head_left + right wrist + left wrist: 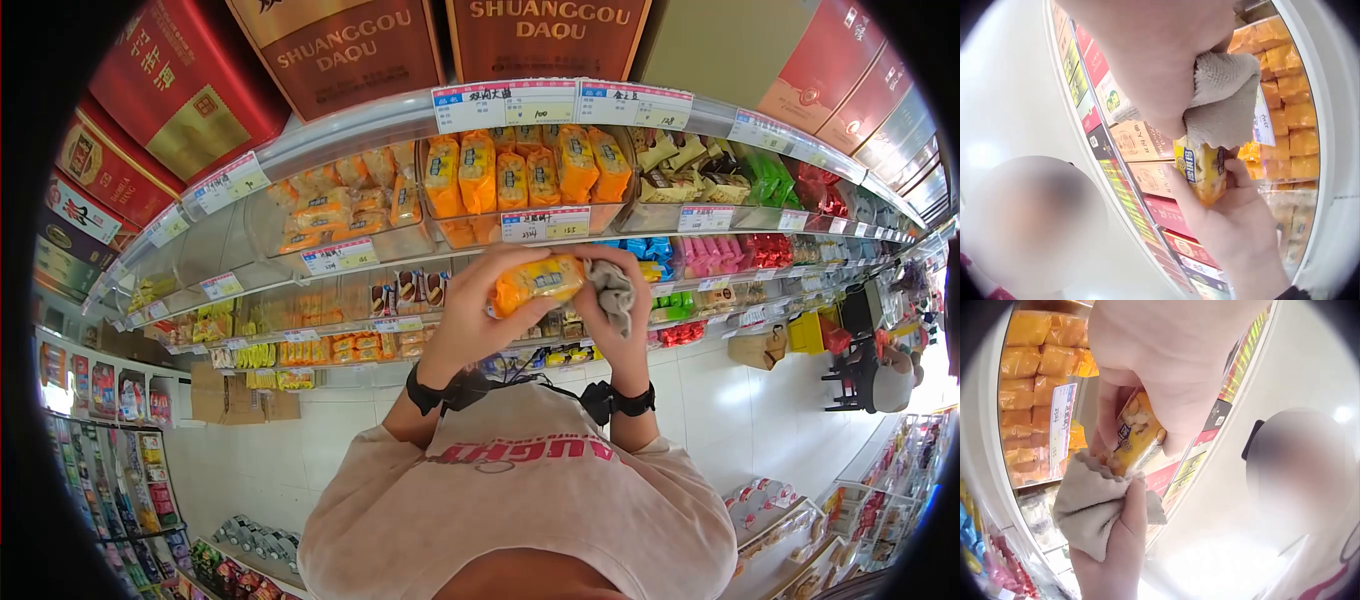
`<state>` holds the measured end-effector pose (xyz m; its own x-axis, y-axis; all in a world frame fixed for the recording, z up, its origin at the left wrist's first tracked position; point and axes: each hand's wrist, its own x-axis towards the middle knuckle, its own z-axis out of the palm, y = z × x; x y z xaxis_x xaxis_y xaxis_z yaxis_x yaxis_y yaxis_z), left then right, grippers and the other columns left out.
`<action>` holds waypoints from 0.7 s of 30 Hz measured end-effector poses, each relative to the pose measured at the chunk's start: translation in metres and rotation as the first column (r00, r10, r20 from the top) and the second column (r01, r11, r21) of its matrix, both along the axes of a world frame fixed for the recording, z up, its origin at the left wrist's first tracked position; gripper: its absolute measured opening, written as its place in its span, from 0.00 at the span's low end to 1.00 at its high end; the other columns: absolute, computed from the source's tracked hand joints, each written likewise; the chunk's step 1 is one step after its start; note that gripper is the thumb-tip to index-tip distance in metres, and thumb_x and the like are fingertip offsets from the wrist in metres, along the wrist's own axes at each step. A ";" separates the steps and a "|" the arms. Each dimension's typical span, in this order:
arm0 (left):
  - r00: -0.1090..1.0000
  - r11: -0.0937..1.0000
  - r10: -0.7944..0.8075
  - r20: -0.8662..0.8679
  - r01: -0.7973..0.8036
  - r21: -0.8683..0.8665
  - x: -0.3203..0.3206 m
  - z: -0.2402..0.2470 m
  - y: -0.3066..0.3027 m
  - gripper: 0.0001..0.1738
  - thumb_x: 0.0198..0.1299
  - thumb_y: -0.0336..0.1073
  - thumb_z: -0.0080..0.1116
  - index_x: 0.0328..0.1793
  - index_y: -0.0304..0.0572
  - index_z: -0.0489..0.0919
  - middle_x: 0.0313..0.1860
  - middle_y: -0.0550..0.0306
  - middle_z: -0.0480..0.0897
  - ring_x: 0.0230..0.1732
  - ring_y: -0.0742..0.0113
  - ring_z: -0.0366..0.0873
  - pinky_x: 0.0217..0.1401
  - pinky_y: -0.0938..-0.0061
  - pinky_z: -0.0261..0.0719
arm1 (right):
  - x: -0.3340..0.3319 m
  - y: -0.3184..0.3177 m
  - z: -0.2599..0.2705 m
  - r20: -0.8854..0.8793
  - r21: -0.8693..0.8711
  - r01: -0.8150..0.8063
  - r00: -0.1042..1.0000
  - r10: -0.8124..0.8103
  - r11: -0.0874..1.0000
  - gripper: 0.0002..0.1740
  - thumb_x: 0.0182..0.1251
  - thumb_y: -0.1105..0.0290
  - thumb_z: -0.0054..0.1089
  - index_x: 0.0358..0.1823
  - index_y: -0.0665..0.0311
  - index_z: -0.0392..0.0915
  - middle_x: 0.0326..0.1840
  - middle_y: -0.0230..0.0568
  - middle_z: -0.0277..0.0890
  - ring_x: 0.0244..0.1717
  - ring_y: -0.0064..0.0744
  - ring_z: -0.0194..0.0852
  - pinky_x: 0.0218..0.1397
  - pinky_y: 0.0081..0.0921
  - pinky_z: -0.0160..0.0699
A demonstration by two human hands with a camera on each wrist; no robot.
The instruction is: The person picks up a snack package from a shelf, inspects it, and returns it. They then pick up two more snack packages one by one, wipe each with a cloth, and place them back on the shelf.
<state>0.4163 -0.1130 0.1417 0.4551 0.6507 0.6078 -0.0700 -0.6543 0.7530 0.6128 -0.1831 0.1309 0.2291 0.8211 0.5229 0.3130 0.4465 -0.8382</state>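
Note:
An orange-yellow wrapped snack cake [543, 280] is held up in front of the shelf, its printed wrapper showing in all views. My left hand [468, 312] grips it, thumb along one side and fingers round the other, as the right wrist view of that hand [1238, 215] also shows. A crumpled grey cloth [612, 290] is in my right hand [622, 325]. In the left wrist view the cloth [1094, 506] lies against one end of the packet [1139, 432], with the right thumb pressed over it. Part of the wrapper is hidden behind the cloth and fingers.
Directly behind the hands a clear bin of similar orange packets [515, 175] stands on the shelf, with a price tag [545, 225] on its front. Bins of other wrapped sweets [700, 170] sit to the right. Large gift boxes [350, 50] line the top shelf.

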 end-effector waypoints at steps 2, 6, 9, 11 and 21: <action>0.998 0.998 0.062 -0.001 -0.062 0.014 -0.008 -0.002 0.002 0.26 0.63 0.35 0.75 0.67 0.36 0.83 0.57 0.50 0.87 0.57 0.62 0.86 0.62 0.69 0.81 | -0.001 0.003 0.000 -0.010 -0.086 -0.019 1.000 0.019 0.996 0.18 0.66 0.81 0.66 0.57 0.65 0.79 0.48 0.40 0.89 0.44 0.28 0.86 0.50 0.26 0.83; 1.000 0.995 0.003 -0.010 -0.004 -0.100 -0.010 0.003 0.004 0.23 0.64 0.33 0.72 0.65 0.36 0.84 0.55 0.52 0.87 0.55 0.66 0.85 0.61 0.70 0.81 | -0.005 0.003 -0.008 0.225 -0.013 0.077 0.972 -0.072 0.997 0.16 0.65 0.79 0.69 0.54 0.66 0.80 0.40 0.36 0.87 0.39 0.21 0.82 0.45 0.26 0.81; 0.999 0.986 -0.044 -0.031 0.039 -0.160 -0.012 0.002 0.005 0.22 0.66 0.33 0.71 0.64 0.35 0.84 0.57 0.53 0.87 0.57 0.67 0.85 0.62 0.71 0.81 | -0.008 -0.001 -0.008 0.238 -0.013 0.100 0.967 -0.094 0.995 0.16 0.64 0.77 0.70 0.53 0.66 0.80 0.35 0.34 0.85 0.36 0.18 0.79 0.42 0.24 0.80; 0.997 0.970 -0.079 -0.003 0.077 -0.231 -0.013 0.001 0.003 0.21 0.66 0.34 0.71 0.64 0.35 0.84 0.58 0.53 0.87 0.57 0.67 0.85 0.63 0.72 0.81 | -0.001 -0.004 -0.014 0.085 -0.134 -0.015 0.996 0.027 0.991 0.15 0.63 0.77 0.69 0.52 0.66 0.79 0.34 0.33 0.83 0.35 0.19 0.79 0.41 0.23 0.79; 0.954 0.853 -0.131 0.269 0.246 -0.460 -0.023 -0.013 0.000 0.31 0.57 0.24 0.79 0.67 0.31 0.80 0.64 0.53 0.84 0.67 0.64 0.81 0.72 0.69 0.78 | 0.003 -0.004 -0.020 -0.398 -0.016 0.464 0.810 -0.431 0.886 0.18 0.75 0.68 0.66 0.61 0.66 0.77 0.55 0.40 0.81 0.55 0.23 0.77 0.60 0.25 0.77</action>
<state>0.3931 -0.1130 0.1287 0.4917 0.8026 0.3377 -0.3554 -0.1690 0.9193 0.6159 -0.1873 0.1109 0.7542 0.5389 0.3752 0.1595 0.4040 -0.9008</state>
